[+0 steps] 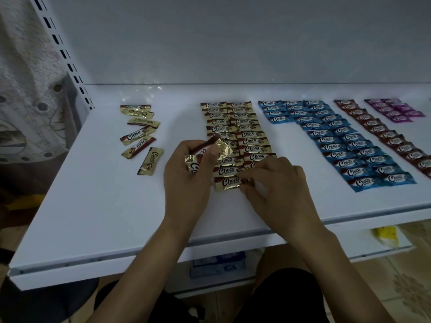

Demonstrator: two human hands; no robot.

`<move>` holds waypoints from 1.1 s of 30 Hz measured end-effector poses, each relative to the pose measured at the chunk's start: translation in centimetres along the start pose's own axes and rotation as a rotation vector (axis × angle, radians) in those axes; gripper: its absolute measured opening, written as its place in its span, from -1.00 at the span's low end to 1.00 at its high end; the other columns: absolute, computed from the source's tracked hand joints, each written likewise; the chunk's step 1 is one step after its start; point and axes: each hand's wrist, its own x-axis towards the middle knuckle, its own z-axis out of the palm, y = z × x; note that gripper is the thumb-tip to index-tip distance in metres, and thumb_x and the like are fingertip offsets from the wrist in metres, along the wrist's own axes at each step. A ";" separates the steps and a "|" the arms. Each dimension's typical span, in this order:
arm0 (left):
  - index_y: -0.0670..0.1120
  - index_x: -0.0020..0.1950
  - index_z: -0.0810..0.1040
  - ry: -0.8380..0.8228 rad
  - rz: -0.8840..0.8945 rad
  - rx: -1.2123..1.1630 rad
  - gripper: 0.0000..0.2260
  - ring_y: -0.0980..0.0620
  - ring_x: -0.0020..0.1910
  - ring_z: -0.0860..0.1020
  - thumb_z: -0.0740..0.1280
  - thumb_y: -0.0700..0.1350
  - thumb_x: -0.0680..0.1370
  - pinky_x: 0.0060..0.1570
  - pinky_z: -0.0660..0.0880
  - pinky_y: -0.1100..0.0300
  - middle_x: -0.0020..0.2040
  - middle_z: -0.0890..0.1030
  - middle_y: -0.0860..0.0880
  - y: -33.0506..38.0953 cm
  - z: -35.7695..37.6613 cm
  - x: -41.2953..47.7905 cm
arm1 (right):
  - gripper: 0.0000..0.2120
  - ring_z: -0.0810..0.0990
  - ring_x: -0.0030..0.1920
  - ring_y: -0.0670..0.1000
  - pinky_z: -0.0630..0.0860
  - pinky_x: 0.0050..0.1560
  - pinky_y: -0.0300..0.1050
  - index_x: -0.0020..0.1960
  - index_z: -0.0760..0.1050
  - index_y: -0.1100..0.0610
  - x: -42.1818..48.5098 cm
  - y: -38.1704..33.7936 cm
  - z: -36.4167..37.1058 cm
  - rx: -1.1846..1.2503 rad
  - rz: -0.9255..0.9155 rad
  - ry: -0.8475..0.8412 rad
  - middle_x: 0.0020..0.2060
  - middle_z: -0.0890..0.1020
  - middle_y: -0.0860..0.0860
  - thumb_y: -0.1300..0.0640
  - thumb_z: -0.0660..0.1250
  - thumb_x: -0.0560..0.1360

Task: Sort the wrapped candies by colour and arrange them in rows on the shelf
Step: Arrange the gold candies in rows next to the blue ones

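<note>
On the white shelf (98, 206) lie wrapped Choco candies sorted by colour. Two columns of gold candies (235, 127) run down the middle. My left hand (186, 173) grips a few gold candies (210, 150) just left of those columns. My right hand (277, 180) pinches the right end of the nearest gold candy (227, 183) at the foot of the left column. Several loose gold candies (140, 134) lie scattered at the left. To the right are rows of blue candies (345, 141), a line of dark red candies (382, 134) and a small purple group (396, 109).
A slotted white upright (63, 54) stands at the shelf's back left, with patterned cloth (25, 89) beyond it. The shelf's front edge (140, 269) runs below my wrists. A lower shelf holds blue boxes (219, 264) and a yellow packet (384, 235).
</note>
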 end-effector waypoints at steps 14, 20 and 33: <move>-0.07 0.02 0.58 -0.187 0.007 0.012 -0.88 0.20 -0.38 0.56 0.32 -0.07 0.54 -0.47 0.42 0.40 -0.18 0.64 0.00 0.5 0.0 -0.6 | -0.89 0.55 -0.46 -0.11 0.40 -0.41 -0.40 -0.14 0.59 0.22 0.2 -1.3 -3.7 1.121 0.632 0.028 -0.43 0.64 0.01 0.28 0.31 0.52; -0.12 0.04 0.58 -0.195 -0.015 0.041 -0.85 0.23 -0.41 0.52 0.33 -0.08 0.55 -0.43 0.39 0.42 -0.25 0.63 0.01 0.2 0.1 -0.6 | -0.89 0.51 -0.44 -0.10 0.43 -0.38 -0.36 -0.18 0.62 0.13 -0.8 1.4 -4.6 0.905 0.580 0.049 -0.40 0.63 0.09 0.28 0.36 0.48; 0.08 -0.02 0.56 -0.133 0.079 0.168 -0.88 0.23 -0.19 0.61 0.32 0.07 0.51 -0.22 0.50 0.39 -0.18 0.64 0.19 0.1 0.3 -0.8 | -0.76 0.46 -0.44 -0.11 0.32 -0.43 -0.22 0.08 0.57 -0.10 -1.8 3.3 -4.0 0.243 0.318 -0.125 -0.54 0.44 -0.13 -0.07 0.41 0.43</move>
